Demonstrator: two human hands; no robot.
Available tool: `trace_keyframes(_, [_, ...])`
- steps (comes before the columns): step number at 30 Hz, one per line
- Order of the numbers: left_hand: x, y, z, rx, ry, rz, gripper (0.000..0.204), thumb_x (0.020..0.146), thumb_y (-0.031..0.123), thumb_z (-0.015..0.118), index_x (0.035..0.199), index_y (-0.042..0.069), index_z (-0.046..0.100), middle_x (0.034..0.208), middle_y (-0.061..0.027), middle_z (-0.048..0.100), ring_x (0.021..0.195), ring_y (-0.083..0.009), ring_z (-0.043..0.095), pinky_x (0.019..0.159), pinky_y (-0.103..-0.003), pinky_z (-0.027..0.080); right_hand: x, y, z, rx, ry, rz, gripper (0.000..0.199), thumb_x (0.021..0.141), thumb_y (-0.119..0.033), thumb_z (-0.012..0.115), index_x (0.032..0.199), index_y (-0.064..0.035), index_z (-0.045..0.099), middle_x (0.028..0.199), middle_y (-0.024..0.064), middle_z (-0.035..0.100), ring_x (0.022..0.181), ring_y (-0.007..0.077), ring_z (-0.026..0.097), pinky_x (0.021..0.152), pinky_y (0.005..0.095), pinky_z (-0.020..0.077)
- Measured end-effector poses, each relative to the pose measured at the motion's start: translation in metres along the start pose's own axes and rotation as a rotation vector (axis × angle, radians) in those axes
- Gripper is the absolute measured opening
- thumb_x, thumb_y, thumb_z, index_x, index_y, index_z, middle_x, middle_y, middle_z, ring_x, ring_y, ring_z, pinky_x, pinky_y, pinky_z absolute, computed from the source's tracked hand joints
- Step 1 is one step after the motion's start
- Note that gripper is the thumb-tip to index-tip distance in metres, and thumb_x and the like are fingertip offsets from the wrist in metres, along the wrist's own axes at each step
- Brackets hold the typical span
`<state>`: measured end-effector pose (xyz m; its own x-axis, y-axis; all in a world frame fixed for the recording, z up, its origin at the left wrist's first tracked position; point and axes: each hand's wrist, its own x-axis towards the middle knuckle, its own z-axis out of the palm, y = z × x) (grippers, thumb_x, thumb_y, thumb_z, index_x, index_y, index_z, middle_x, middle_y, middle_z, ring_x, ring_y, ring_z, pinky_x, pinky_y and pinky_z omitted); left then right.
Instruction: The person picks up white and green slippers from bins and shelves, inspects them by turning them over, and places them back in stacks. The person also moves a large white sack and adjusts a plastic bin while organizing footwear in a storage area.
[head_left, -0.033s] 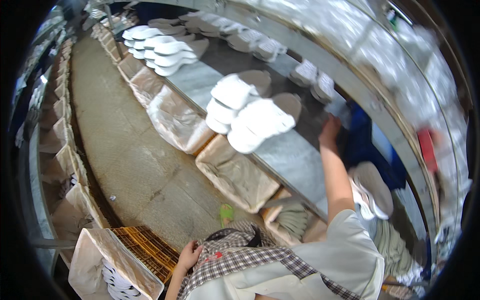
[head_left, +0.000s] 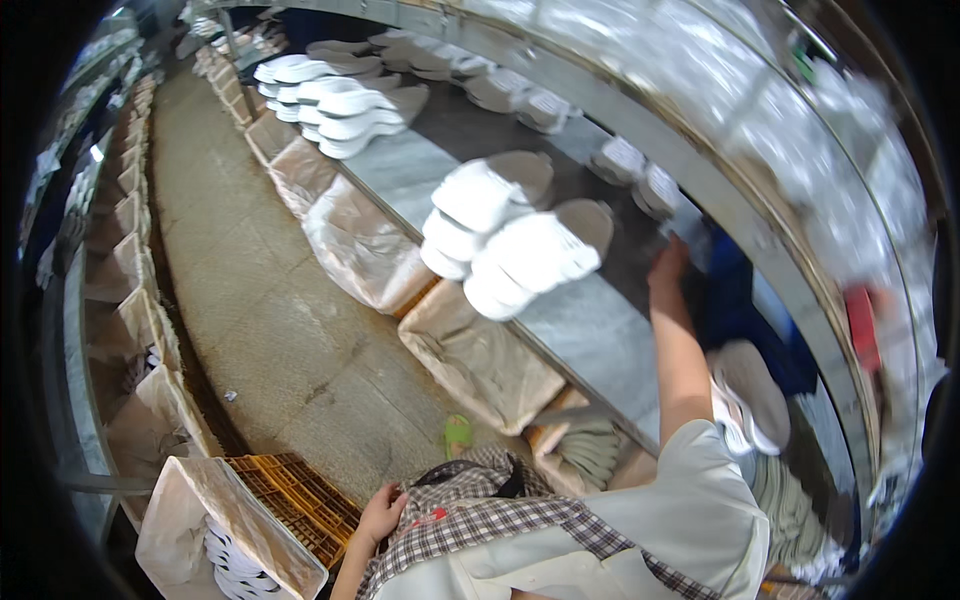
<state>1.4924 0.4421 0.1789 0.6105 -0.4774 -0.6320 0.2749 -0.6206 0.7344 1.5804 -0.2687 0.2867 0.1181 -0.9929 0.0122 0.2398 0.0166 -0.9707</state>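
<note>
My right arm stretches out over a dark belt. At its end, my right hand (head_left: 670,260) is just short of a pair of light shoes (head_left: 637,177) and apart from them. Its fingers are blurred, so I cannot tell whether they are closed. Down beside my checked apron (head_left: 480,515), my left hand (head_left: 382,512) hangs loosely open with bent fingers and nothing visible in it. Stacked white shoe pieces (head_left: 520,235) with grey-brown insides stand on the pale metal ledge (head_left: 590,325) left of my right arm.
More white stacked pieces (head_left: 345,110) line the ledge farther off. Lined baskets (head_left: 485,360) run below it, one holding grey-green pieces (head_left: 590,450). A lined basket (head_left: 235,530) with an orange crate (head_left: 295,500) is lower left. Plastic-wrapped goods (head_left: 800,150) fill an upper shelf.
The ledge, shoes and belt appear slightly lower and farther right in the picture. My right hand has shifted with them; my left hand stays by the apron.
</note>
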Motion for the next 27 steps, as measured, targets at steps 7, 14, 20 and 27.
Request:
trace_keyframes(7, [0.027, 0.037, -0.018, 0.148, 0.145, -0.086, 0.051, 0.088, 0.035, 0.055, 0.124, 0.0, 0.047, 0.109, -0.0203, 0.061, 0.099, -0.0317, 0.06, 0.084, -0.038, 0.047, 0.215, 0.085, -0.018, -0.825, -0.434, -0.917, 0.086, 0.06, -0.016, 0.075, 0.135, -0.0018, 0.034, 0.131, 0.0227, 0.043, 0.12, 0.0388, 0.044, 0.1, 0.0419, 0.0381])
trace_keyframes(14, [0.046, 0.017, -0.015, 0.329, 0.041, -0.091, 0.045, 0.087, 0.034, 0.052, 0.122, 0.006, 0.05, 0.109, -0.0204, 0.06, 0.101, -0.0354, 0.057, 0.086, -0.042, 0.046, 0.157, 0.032, 0.001, -0.995, -0.291, -0.421, 0.05, 0.065, -0.016, 0.074, 0.109, 0.0005, 0.058, 0.097, 0.0216, 0.061, 0.092, 0.0352, 0.059, 0.08, 0.04, 0.047])
trace_keyframes(20, [0.061, 0.014, -0.051, 0.375, -0.024, 0.02, 0.045, 0.086, 0.033, 0.053, 0.122, 0.006, 0.05, 0.108, -0.0217, 0.059, 0.101, -0.0375, 0.056, 0.086, -0.042, 0.046, 0.064, -0.046, 0.002, -0.882, -0.523, -0.712, 0.043, 0.077, -0.011, 0.066, 0.116, 0.0017, 0.053, 0.108, 0.0178, 0.058, 0.098, 0.0288, 0.059, 0.084, 0.0387, 0.0467])
trace_keyframes(27, [0.068, 0.012, -0.128, 0.587, -0.074, 0.181, 0.051, 0.083, 0.038, 0.056, 0.122, 0.007, 0.048, 0.113, -0.0217, 0.055, 0.104, -0.038, 0.054, 0.085, -0.044, 0.045, -0.121, -0.162, 0.033, 0.526, -0.675, 0.474, 0.039, 0.086, -0.009, 0.042, 0.122, 0.0051, 0.045, 0.122, 0.0232, 0.05, 0.114, 0.0355, 0.048, 0.097, 0.0476, 0.0409])
